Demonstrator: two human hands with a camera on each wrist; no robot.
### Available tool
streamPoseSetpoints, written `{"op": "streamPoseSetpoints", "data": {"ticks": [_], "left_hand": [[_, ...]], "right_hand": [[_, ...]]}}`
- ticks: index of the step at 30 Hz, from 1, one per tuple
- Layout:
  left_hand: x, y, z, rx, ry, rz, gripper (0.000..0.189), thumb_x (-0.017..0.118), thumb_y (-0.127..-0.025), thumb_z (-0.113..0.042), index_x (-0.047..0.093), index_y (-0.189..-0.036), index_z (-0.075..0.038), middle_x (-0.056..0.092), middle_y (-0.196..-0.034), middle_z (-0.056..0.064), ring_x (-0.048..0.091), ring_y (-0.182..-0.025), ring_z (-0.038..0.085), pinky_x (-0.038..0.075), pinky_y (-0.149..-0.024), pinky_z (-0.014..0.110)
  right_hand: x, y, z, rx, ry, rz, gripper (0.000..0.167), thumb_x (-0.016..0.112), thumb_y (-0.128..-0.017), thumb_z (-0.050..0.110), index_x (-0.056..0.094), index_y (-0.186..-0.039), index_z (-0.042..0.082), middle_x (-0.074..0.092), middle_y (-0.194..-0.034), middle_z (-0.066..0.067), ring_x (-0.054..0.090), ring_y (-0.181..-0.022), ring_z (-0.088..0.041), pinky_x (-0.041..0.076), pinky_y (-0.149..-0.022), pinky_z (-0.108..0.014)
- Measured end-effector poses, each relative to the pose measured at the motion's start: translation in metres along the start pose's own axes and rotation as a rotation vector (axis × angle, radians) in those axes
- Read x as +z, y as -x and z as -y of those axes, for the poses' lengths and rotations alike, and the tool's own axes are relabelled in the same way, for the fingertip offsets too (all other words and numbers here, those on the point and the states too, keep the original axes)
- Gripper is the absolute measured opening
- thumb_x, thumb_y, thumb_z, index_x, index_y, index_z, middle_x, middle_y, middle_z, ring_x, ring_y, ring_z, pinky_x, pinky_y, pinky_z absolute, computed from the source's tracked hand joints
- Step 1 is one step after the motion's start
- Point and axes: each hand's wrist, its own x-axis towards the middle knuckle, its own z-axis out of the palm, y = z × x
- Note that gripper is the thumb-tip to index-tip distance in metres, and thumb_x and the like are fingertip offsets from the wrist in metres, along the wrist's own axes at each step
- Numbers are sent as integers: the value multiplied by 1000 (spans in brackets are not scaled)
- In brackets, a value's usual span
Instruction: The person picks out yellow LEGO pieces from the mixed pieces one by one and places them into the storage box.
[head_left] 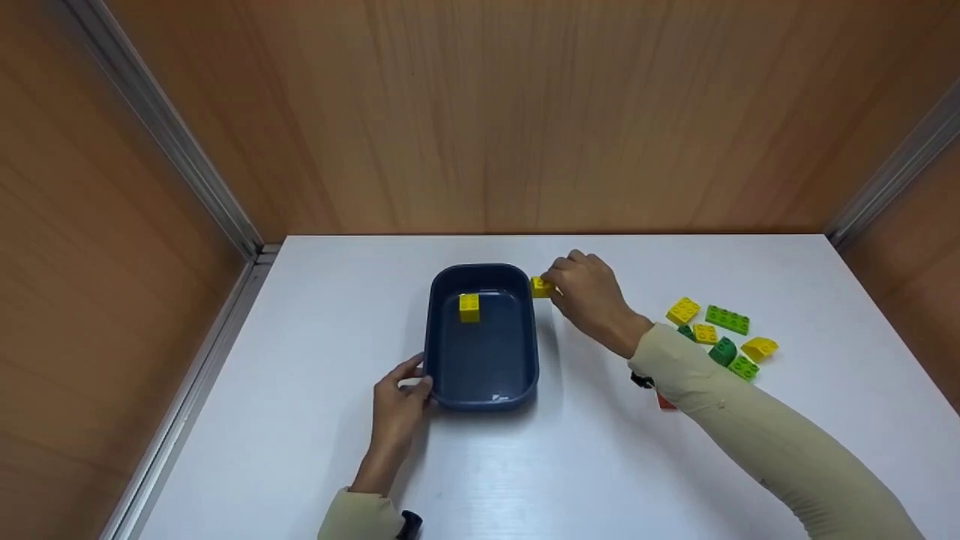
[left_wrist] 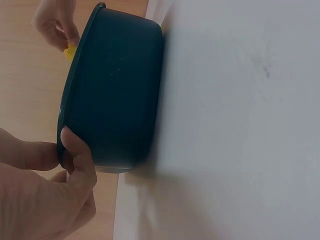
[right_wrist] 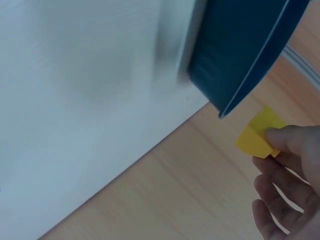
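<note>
A dark blue rectangular tub stands on the white table, with one yellow toy brick inside it toward the far end. My left hand pinches the tub's rim at its near left corner; the left wrist view shows thumb and fingers on either side of the rim. Between thumb and fingertips my right hand holds another yellow brick. That brick is up at rim height, just beside the tub's far right side.
To the right lie loose toy bricks: yellow, light green, dark green and several more. A red brick is partly hidden under the right sleeve. Wooden panels stand behind the table and at both sides.
</note>
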Motion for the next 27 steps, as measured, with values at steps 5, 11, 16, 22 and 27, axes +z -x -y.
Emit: {"op": "streamPoseSetpoints", "data": {"ticks": [5, 11, 16, 22, 27], "left_hand": [[-1, 0, 0, 2, 5, 5, 43, 58, -102, 7, 57, -145, 9, 58, -124, 25, 62, -83, 16, 59, -70, 27], [-1, -1, 0, 11, -1, 17, 44, 58, -102, 7, 56, -146, 10, 57, -124, 25, 64, -86, 19, 60, -71, 27], [-2, 1, -1, 18, 7, 17, 44, 58, -102, 7, 56, -146, 10, 56, -124, 24, 64, -85, 18, 60, -70, 26], [-1, 1, -2, 10, 16, 8, 44, 59, -102, 6, 56, -146, 10, 57, -123, 24, 63, -83, 16, 59, -68, 25], [-1, 1, -2, -1, 28, 16, 44, 59, -103, 6, 55, -146, 10, 57, -124, 24, 63, -83, 16, 59, -68, 24]], "right_hand": [[0, -14, 15, 7, -30, -3, 16, 83, -93, 7, 83, -109, 4, 80, -104, -10, 69, -94, -28, 60, -87, -39], [6, -31, 28, 45, -20, 23, 16, 81, -94, 8, 83, -109, 4, 80, -105, -11, 70, -94, -27, 61, -87, -40], [14, -42, 34, 72, 2, 73, 15, 75, -98, 8, 83, -111, 3, 80, -105, -11, 70, -94, -27, 61, -87, -40], [20, -52, 39, 111, -6, 130, 18, 75, -97, 4, 82, -113, 2, 79, -106, -13, 70, -97, -28, 60, -91, -42], [26, -56, 42, 143, -15, 178, 21, 77, -95, 2, 81, -116, 2, 79, -109, -13, 71, -102, -29, 59, -96, -43]]}}
